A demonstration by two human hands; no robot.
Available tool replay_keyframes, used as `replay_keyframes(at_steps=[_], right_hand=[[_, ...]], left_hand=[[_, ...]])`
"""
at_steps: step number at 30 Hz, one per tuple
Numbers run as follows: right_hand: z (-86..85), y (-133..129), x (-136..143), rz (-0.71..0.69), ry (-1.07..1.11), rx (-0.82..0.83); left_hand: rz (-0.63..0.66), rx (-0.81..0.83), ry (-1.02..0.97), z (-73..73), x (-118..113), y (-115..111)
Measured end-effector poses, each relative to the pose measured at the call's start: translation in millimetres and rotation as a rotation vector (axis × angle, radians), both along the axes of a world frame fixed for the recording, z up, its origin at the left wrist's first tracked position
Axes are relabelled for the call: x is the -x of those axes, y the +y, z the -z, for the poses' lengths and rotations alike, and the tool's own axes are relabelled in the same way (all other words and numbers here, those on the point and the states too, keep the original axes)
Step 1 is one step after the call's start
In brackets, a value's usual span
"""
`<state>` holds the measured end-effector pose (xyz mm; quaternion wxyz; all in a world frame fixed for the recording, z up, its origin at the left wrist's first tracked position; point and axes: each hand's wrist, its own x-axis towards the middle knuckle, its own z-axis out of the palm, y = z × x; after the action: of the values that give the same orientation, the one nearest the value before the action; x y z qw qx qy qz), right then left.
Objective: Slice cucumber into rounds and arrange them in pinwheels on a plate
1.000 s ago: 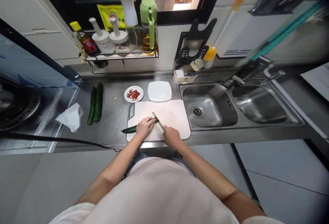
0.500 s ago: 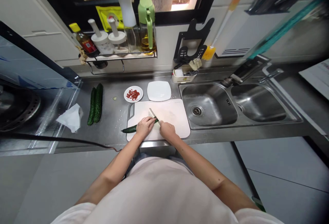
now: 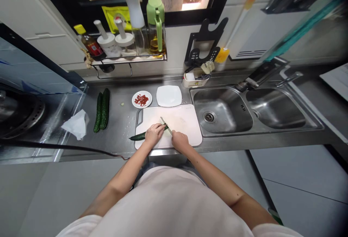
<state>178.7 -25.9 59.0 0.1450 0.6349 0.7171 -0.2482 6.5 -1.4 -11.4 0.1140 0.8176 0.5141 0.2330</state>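
Note:
My left hand (image 3: 154,133) is closed over a dark green cucumber (image 3: 138,136), which lies slanted across the white cutting board (image 3: 187,121). The cucumber's tapered end sticks out past the board's left edge. In my right hand (image 3: 179,141) is a knife (image 3: 166,125), its blade pointing up and left across the cucumber's right end, close to my left fingertips. Whether the edge is in the flesh is too small to tell. Just behind the board stand a plate of chopped red pieces (image 3: 141,99) and a bare white square plate (image 3: 169,96).
Two whole cucumbers (image 3: 102,110) lie left on the steel counter, near a crumpled white tissue (image 3: 77,123). A double sink (image 3: 225,110) adjoins the board's right side. Above the counter hangs a rack (image 3: 130,60) of seasoning jars and bottles. A dark cable (image 3: 81,148) runs along the front edge.
My right hand and the knife have shifted slightly right. My left hand stays on the cucumber. The whole view has moved a little.

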Motion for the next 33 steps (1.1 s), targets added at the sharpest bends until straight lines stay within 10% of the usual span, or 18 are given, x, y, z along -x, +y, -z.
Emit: replay_keyframes(at_steps=[18, 33], right_hand=[[4.8, 19.6, 11.9, 0.018, 0.06, -0.047], [-0.2, -23.1, -9.7, 0.022, -0.034, 0.01]], left_hand=[[-0.009, -0.011, 0.012, -2.8, -0.4, -1.0], [-0.02, -0.02, 0.013, -2.0, -1.0, -1.6]])
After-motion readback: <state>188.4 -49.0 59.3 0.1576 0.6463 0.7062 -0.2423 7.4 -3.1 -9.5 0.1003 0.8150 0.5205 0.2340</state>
